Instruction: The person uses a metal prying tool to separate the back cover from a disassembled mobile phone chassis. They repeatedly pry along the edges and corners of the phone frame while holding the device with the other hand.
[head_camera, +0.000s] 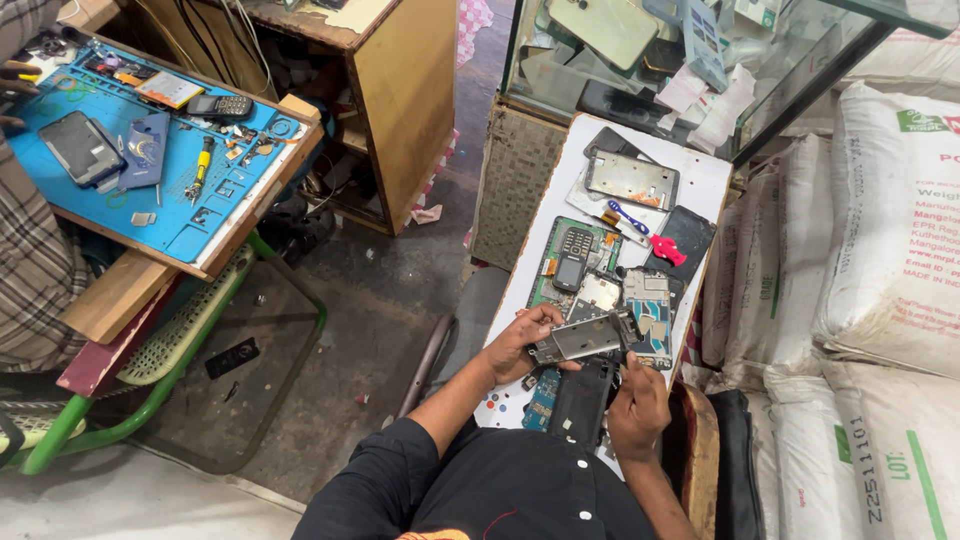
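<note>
— White sacks (890, 200) are piled up on the right side of the room, with green and red print on them. What is next to them?

— A small white table (700, 185) stands just beside the sacks. It is full of phone parts. A glass case (800, 60) with more phones and papers inside stands behind it.

— What does the person hold?

— The left hand (520, 345) has its grip closed around a grey metal phone frame (580, 338). It holds the frame a little above the near end of the table. The right hand (638, 405) is low, beside a black phone (578, 400) that lies under the frame. Its fingers are curled, but one cannot tell if its grip has anything in it.

— What else lies on the table?

— A small grey phone with buttons (572, 258) sits on a green board (545, 270). A red bit (668, 250) lies on a dark screen (685, 235). A little blue tool (628, 216) is near a flat silver plate (632, 180).

— And on the left?

— Another table with a blue mat (190, 215) is well apart, across the grey floor (380, 290). A yellow screwdriver (203, 165) and a phone with a dark screen (80, 147) lie on it. Someone in a checked sleeve (30, 260) sits there.
</note>
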